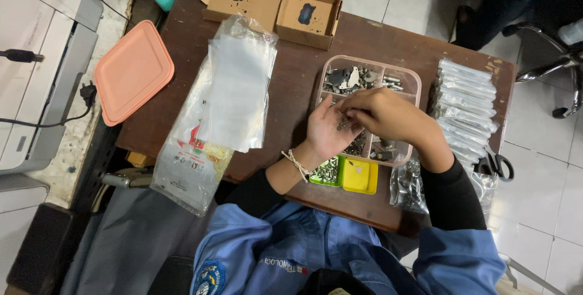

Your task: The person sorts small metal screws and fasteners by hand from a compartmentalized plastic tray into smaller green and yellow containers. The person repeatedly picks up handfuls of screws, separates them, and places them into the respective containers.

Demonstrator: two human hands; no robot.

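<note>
Meeting over a clear plastic divided tray (414,76) of small metal hardware, both hands worked close together. The left hand (328,130) lay palm up above the tray's near compartments, its fingers cupped around a few small metal parts (344,122). The right hand (384,113) reached across from the other side, its fingertips pinched down onto those same parts in the left palm; exactly which piece it gripped was too small to tell. A braided bracelet (297,164) circled the left wrist.

Just below the left wrist sat a green tub (327,173) holding screws, and touching it, a yellow tub (359,176). Under the right forearm lay a clear bag of metal pieces (408,187). Beyond the right hand, to its outer side, a row of filled clear packets (464,97) was stacked along the counter (291,82), with black-handled scissors (498,164) at the near end of the row. To the outer side of the left hand lay a stack of empty clear plastic bags (234,91), and further out a salmon-coloured lid (132,70). Past both hands, at the counter's far edge, stood two open cardboard boxes (306,12), side by side.
</note>
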